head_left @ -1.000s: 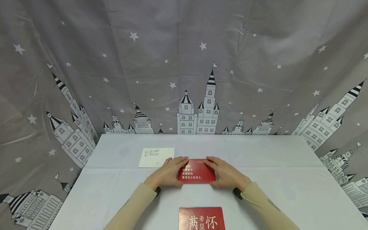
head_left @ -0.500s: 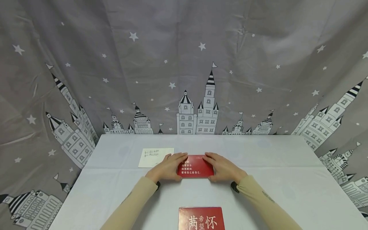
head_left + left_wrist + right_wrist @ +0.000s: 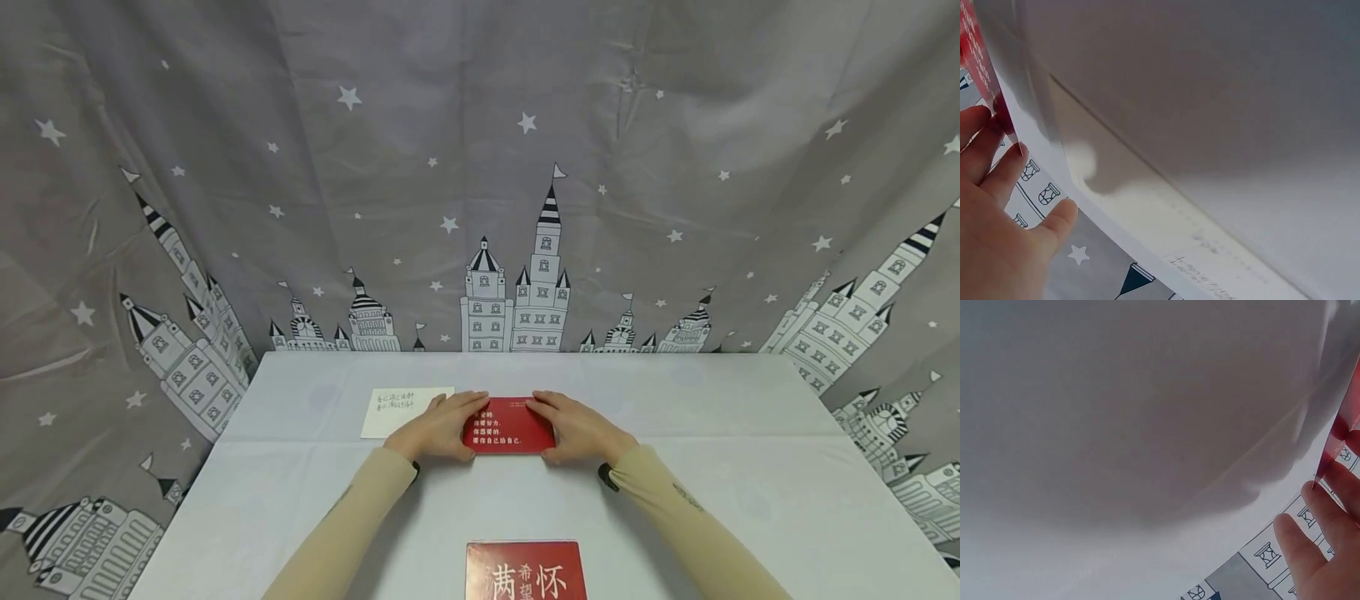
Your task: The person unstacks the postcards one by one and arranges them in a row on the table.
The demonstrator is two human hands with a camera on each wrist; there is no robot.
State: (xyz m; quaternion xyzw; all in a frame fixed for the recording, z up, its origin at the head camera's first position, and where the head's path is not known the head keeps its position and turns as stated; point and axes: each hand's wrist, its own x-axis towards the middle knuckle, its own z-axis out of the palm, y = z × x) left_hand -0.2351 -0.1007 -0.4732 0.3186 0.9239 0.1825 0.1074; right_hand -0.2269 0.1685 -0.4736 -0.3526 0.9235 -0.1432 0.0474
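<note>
Nearest item, taken as landmark: a glossy red rectangular card with large white Chinese characters (image 3: pixel 525 571), which lay on a smooth white-covered table (image 3: pixel 757 475) and was cut off by the lower frame edge. A tan left sleeve (image 3: pixel 345 517) and a tan right sleeve (image 3: pixel 690 517) passed to the landmark's left and right, a black band (image 3: pixel 608 477) showing at the right wrist.

Beyond the landmark, well apart from it, was a red rectangular card with small white print (image 3: pixel 510 425). The left hand (image 3: pixel 441 427) gripped its left side and the right hand (image 3: pixel 581 429) its right; on each, fingers at the far corner and thumb at the near corner were spread, pinching the card between them. Whether its underside touched the table could not be told.

Beyond the landmark and to its left lay a cream rectangular paper with handwriting (image 3: pixel 405 409), one corner hidden by the left hand; contact undetermined.

Farthest beyond the landmark: a grey fabric curtain with white stars and castles (image 3: pixel 465 100).
</note>
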